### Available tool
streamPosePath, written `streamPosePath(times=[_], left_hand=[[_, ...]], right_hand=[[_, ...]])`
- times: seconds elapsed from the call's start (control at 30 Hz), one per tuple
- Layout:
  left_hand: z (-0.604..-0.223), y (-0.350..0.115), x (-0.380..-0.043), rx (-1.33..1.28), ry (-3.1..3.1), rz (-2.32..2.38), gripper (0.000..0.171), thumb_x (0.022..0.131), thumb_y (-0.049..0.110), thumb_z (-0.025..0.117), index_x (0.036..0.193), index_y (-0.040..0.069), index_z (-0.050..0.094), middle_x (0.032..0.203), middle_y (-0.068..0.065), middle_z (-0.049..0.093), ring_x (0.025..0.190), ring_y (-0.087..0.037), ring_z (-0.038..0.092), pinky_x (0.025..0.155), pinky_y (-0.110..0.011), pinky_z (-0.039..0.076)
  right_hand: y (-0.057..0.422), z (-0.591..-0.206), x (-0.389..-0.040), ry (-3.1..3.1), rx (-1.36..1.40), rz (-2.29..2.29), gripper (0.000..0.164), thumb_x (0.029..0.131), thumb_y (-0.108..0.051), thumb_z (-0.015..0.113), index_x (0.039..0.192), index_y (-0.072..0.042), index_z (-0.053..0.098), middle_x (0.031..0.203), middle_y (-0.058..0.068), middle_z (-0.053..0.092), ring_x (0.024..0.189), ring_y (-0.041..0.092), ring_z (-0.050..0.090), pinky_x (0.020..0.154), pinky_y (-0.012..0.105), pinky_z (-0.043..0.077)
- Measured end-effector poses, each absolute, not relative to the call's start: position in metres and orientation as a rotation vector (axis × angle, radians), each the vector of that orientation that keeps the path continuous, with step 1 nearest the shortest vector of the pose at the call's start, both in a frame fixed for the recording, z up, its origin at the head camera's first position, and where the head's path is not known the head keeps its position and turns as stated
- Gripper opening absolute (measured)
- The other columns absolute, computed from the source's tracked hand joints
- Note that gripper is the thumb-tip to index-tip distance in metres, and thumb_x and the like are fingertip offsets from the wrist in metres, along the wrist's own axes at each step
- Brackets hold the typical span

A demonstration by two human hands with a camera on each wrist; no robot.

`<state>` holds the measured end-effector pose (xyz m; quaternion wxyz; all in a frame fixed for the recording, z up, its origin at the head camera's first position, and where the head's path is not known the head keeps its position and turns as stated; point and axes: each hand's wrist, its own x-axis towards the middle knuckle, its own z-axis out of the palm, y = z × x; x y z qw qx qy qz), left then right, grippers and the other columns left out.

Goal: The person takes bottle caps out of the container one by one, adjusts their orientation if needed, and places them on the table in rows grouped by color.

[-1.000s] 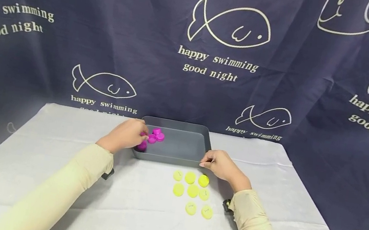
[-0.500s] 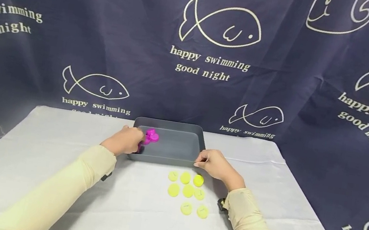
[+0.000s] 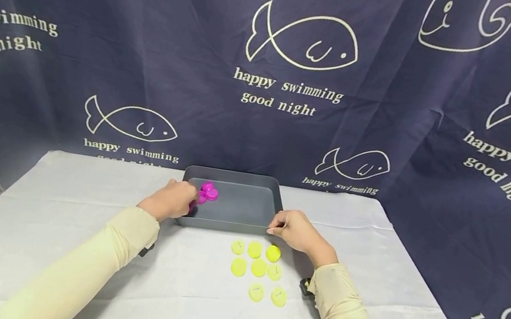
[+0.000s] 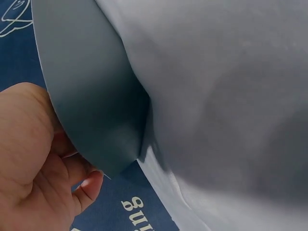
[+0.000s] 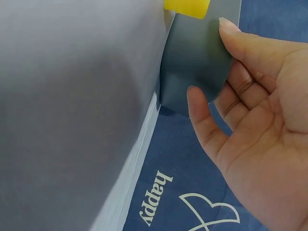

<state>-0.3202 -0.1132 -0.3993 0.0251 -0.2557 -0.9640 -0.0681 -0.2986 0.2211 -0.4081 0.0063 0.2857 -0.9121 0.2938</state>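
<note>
My left hand [image 3: 174,198] reaches over the left side of a dark grey tray [image 3: 248,206], its fingers down among the magenta caps. Several magenta caps [image 3: 210,192] cluster in the tray's left part, and another magenta cap [image 3: 191,205] is partly hidden by that hand. In the left wrist view, curled fingers [image 4: 89,190] show past the tray wall [image 4: 91,82]; whether they grip a cap is hidden. My right hand [image 3: 297,229] pinches the tray's front right corner, thumb [image 5: 231,29] on the outer wall and other fingers behind it.
In front of the tray, several yellow discs [image 3: 259,268] lie in loose rows, some with small marks. A white cloth [image 3: 182,304] covers the table. A dark blue curtain [image 3: 200,61] with fish drawings hangs close behind the tray.
My left hand has shifted slightly down and forward of the magenta cluster, covering the cap near the tray's front left corner. The right hand keeps its grip. The head view has turned slightly.
</note>
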Motion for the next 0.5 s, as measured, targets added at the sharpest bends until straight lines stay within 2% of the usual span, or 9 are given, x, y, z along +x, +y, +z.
streamPosePath(times=[0.2, 0.33, 0.4, 0.5], left_hand=[[-0.3983, -0.1132, -0.3168, -0.803, -2.974, -0.203, 0.025, 0.083, -0.005, 0.065, 0.068, 0.013, 0.059, 0.074, 0.0, 0.056, 0.069, -0.017, 0.05, 0.078, -0.046, 0.041], [-0.3996, -0.1151, -0.3158, -0.836, -2.965, -0.178, 0.016, 0.083, -0.004, 0.065, 0.082, 0.011, 0.071, 0.084, -0.001, 0.06, 0.078, -0.017, 0.055, 0.076, -0.044, 0.04], [-0.4006, -0.1169, -0.3158, -0.859, -2.945, -0.199, 0.019, 0.082, -0.004, 0.065, 0.091, 0.011, 0.074, 0.088, -0.001, 0.059, 0.081, -0.017, 0.055, 0.073, -0.041, 0.039], [-0.3999, -0.1194, -0.3155, -0.89, -2.891, -0.264, 0.023, 0.082, -0.005, 0.063, 0.096, 0.01, 0.074, 0.088, -0.002, 0.052, 0.079, -0.018, 0.051, 0.068, -0.037, 0.037]], right_hand=[[0.2225, -0.4101, -0.2987, -2.854, 0.889, 0.934, 0.007, 0.086, -0.008, 0.076, 0.079, -0.01, 0.076, 0.077, -0.007, 0.069, 0.068, 0.01, 0.053, 0.061, 0.025, 0.045], [0.2233, -0.4122, -0.2989, -2.859, 0.886, 0.937, 0.007, 0.086, -0.008, 0.077, 0.079, -0.011, 0.076, 0.077, -0.008, 0.069, 0.068, 0.01, 0.053, 0.06, 0.025, 0.045], [0.2237, -0.4128, -0.2996, -2.857, 0.889, 0.941, 0.007, 0.086, -0.008, 0.076, 0.079, -0.011, 0.076, 0.077, -0.008, 0.069, 0.067, 0.009, 0.053, 0.059, 0.025, 0.045], [0.2229, -0.4112, -0.2995, -2.852, 0.891, 0.948, 0.006, 0.085, -0.007, 0.076, 0.08, -0.009, 0.076, 0.077, -0.007, 0.069, 0.067, 0.01, 0.053, 0.059, 0.025, 0.045]])
